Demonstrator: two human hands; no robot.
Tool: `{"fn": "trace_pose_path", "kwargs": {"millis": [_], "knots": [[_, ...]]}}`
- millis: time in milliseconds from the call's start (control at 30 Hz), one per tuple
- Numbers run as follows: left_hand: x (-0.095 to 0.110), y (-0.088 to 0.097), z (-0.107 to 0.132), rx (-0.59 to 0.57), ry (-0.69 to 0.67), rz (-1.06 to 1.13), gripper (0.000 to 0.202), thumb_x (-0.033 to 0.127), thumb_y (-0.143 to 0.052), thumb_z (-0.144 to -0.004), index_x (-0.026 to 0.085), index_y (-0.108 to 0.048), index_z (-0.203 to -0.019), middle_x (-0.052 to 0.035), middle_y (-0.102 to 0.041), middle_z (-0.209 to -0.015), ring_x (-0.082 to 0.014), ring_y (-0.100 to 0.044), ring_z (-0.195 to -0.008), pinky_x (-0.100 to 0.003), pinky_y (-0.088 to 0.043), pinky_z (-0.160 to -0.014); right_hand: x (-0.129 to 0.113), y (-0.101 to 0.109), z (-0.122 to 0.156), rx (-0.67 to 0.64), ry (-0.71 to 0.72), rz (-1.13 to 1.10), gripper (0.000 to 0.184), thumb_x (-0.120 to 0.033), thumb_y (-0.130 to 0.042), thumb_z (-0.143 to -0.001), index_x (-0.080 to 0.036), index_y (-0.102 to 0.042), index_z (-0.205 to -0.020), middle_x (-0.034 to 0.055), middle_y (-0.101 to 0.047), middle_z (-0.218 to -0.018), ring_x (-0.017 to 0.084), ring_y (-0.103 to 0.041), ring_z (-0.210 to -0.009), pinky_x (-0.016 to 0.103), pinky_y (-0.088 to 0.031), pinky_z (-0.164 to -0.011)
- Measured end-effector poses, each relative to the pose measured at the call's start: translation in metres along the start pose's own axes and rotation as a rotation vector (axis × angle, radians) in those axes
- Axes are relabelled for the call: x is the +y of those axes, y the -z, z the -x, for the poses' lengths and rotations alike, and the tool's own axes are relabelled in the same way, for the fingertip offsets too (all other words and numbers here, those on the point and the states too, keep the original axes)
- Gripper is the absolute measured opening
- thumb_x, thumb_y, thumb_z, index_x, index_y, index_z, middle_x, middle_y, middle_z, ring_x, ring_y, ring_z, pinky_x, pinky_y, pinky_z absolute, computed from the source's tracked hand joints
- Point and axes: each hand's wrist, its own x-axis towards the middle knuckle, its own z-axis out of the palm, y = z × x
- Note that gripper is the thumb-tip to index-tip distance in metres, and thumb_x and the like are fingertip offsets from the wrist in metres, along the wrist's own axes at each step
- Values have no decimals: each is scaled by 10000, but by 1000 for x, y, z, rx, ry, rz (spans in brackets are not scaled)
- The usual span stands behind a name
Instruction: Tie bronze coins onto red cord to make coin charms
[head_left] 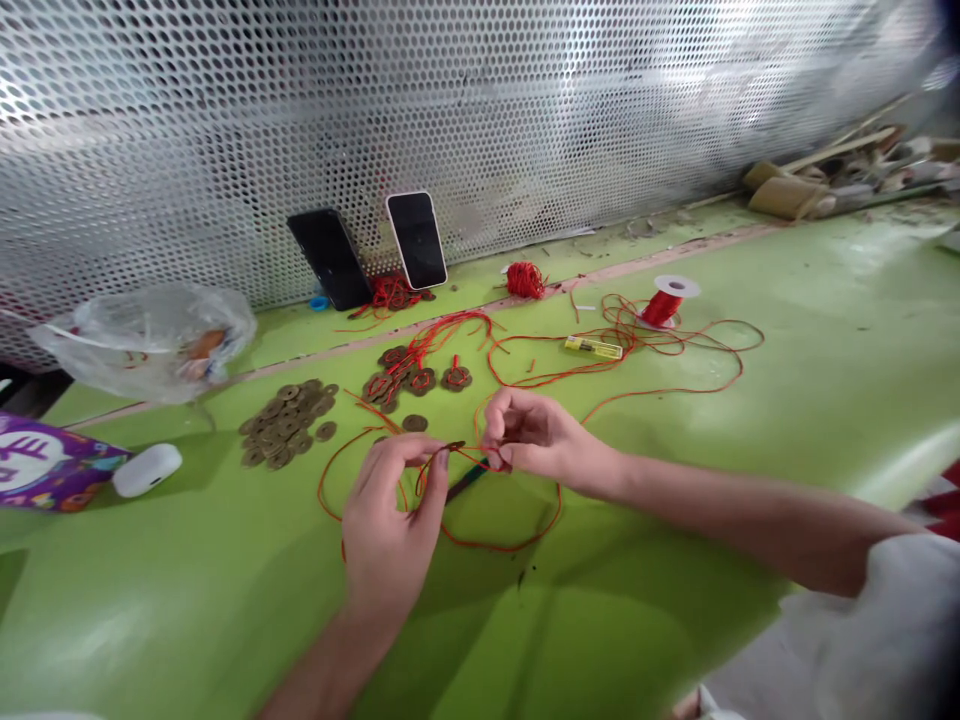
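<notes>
Between thumb and fingers my left hand (pixel 390 515) pinches a dark brass coin (pixel 453 446), seen edge-on, with red cord around it. My right hand (pixel 536 438) is closed on the red cord (pixel 480 450) a short way to the right, and the strand runs between both hands. Loops of the cord hang down to the green table below. Under the hands lies a dark slim tool (pixel 466 480), partly hidden. Just beyond are coins tied with red cord (pixel 421 380), one loose coin (pixel 415 423) and a pile of loose coins (pixel 289 425).
A spool of red cord (pixel 661 305), a yellow-labelled tube (pixel 593 347) and a red cord bundle (pixel 526 281) lie farther back. Two phones (pixel 417 240) lean against the perforated metal panel (pixel 525 130). At left are a plastic bag (pixel 142 335), a purple packet (pixel 56 465) and a white case (pixel 148 470).
</notes>
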Motion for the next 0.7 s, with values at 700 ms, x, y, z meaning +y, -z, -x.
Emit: {"fn": "trace_pose_path", "kwargs": {"millis": [700], "knots": [[-7,5,-6,80,190,93,99,289,-610,-853,193,-613,-877,-21,-658,-818,-155,-660,-746,-280,-558,-716,-3,-3,3,-104,-156,131,357,-316,-713,-753,-162,-497,-992,-27,-516,-771,75,-491,-668,206,-414,-612]]}}
